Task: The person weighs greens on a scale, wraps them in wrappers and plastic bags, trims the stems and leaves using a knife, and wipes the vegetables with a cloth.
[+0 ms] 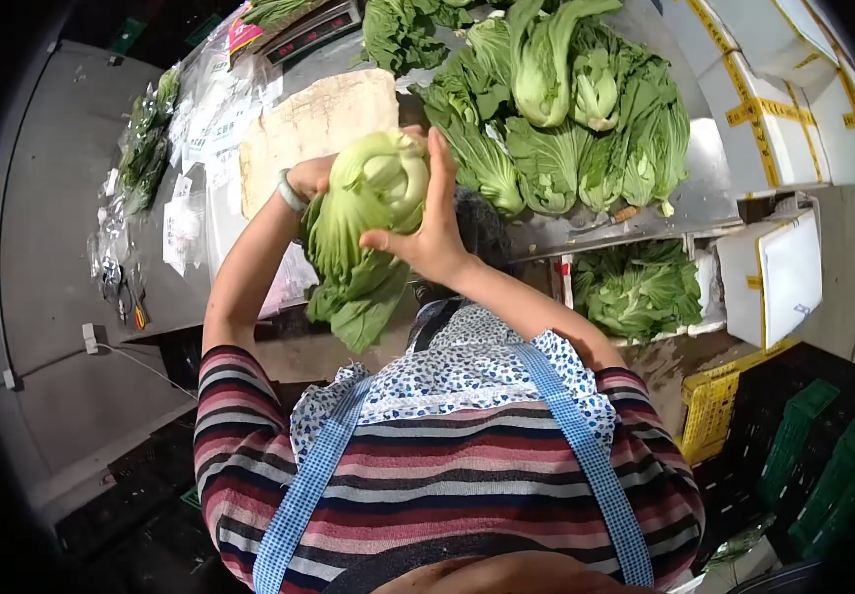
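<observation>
A pale green head of mustard greens [368, 213] is held up in front of my chest, its thick stem end toward the far side and its leaves hanging toward me. My left hand [312, 178], with a light band on the wrist, supports it from the left, the fingers mostly hidden behind it. On the other side my right hand [435, 213] grips it, thumb across the leaves and fingers along the stem end. Just beyond lies a worn cream-coloured slab [318, 119]. More mustard greens [556, 129] are piled on the metal table [709, 178] to the right.
A scale [316, 38] with red digits stands at the back. Plastic bags [219, 129] and bagged greens [145, 144] lie at the left. Below the table's right side sits a box of greens [635, 292]. White taped foam boxes [774, 114] and a yellow crate [709, 411] stand at the right.
</observation>
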